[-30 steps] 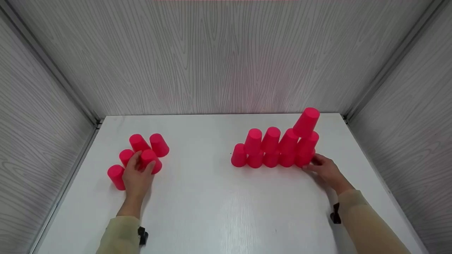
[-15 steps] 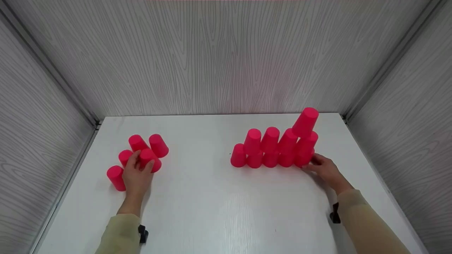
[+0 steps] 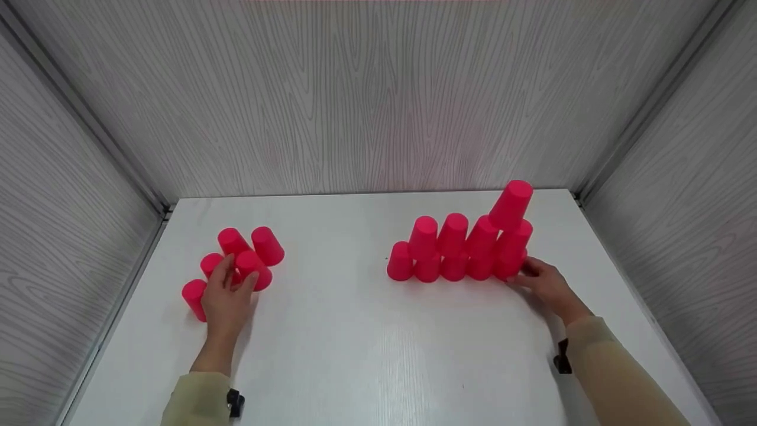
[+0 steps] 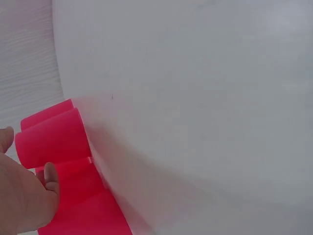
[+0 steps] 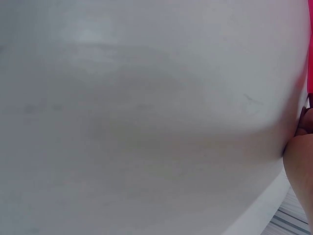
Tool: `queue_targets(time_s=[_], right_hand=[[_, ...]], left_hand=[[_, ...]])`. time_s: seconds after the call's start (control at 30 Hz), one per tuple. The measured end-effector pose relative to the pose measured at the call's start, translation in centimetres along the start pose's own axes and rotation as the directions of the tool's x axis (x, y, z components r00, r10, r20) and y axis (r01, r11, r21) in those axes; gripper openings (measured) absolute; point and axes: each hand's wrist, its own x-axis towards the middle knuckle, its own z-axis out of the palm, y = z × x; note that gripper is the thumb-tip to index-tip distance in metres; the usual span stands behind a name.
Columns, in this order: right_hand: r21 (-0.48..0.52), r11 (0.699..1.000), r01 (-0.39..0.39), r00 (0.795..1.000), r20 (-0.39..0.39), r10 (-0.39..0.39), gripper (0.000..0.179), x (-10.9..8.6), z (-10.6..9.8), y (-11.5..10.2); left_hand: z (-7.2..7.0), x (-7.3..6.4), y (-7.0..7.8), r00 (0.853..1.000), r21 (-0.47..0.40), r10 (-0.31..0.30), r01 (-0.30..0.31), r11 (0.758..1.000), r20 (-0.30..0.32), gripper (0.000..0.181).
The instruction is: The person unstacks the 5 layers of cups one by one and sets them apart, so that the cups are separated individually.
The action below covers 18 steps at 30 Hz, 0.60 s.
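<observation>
Pink-red cups (image 3: 453, 234), bases uppermost, stand in two groups on white tabletop (image 3: 355, 331); interiors hidden. Cup stack (image 3: 423, 236) extends leftward from the right fingertips: five along the bottom, four above, one on top at the end nearest those fingers. Right hand (image 3: 547, 287): thumb at front of lowest end cup (image 3: 507, 273), fingers by its outer side; firm hold or light contact, cannot tell. Left hand (image 3: 225, 305): thumb and index apart, at left edge of loose cup (image 3: 255, 273); pinched or not, cannot tell. Four more visible around it: two beyond the fingertips, two to their left.
</observation>
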Motion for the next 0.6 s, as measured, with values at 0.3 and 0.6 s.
queue_targets(time_s=[0.3, 0.6], right_hand=[[0.004, 1.0, 0.019, 1.0, -0.001, -0.019, 0.086, -0.1, -0.1, -0.2], [0.008, 1.0, 0.003, 1.0, -0.014, -0.003, 0.087, 0.0, 0.1, -0.1]], left_hand=[[-0.1, -2.8, 3.4, 0.977, 0.008, 0.199, -0.199, 0.98, -0.082, 0.077], [3.7, -3.9, 9.8, 0.88, -0.088, 0.476, -0.474, 0.876, -0.004, 0.069]])
